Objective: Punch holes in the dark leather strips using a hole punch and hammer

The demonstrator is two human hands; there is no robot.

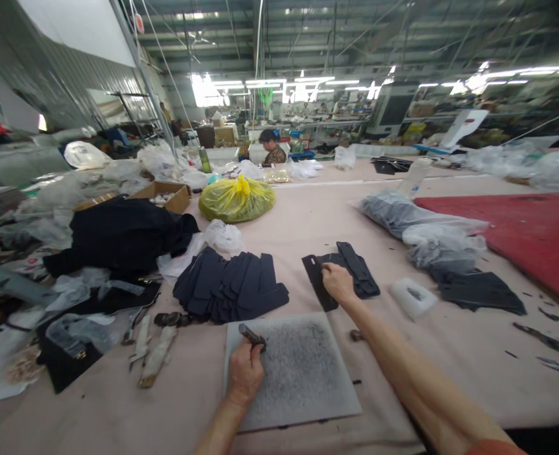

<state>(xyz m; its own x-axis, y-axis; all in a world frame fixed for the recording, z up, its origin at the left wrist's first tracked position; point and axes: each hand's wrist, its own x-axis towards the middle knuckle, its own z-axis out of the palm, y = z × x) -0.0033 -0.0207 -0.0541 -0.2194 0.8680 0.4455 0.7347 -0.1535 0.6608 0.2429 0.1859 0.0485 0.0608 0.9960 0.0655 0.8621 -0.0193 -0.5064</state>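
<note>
My left hand [246, 374] is closed around a short dark rod-like tool [253, 337], possibly a punch, over the left part of a grey, scuffed board [303, 373]. Farther off to the right, my right hand [337, 281] pinches a flat black strip [318, 284] that has a slot near its far end. Beside that strip lies a small pile of black cut pieces [358, 268]. A fanned stack of dark navy pieces [229, 284] rests just beyond the board, to the left.
A hammer [159, 354] and other tools lie left of the board. Beyond are a yellow bag [238, 199], black cloth [122, 234] and a cardboard box [168, 194]. On the right are a white block [412, 298], bagged dark pieces [398, 215] and a red sheet [511, 234]. A person [274, 151] sits farther back.
</note>
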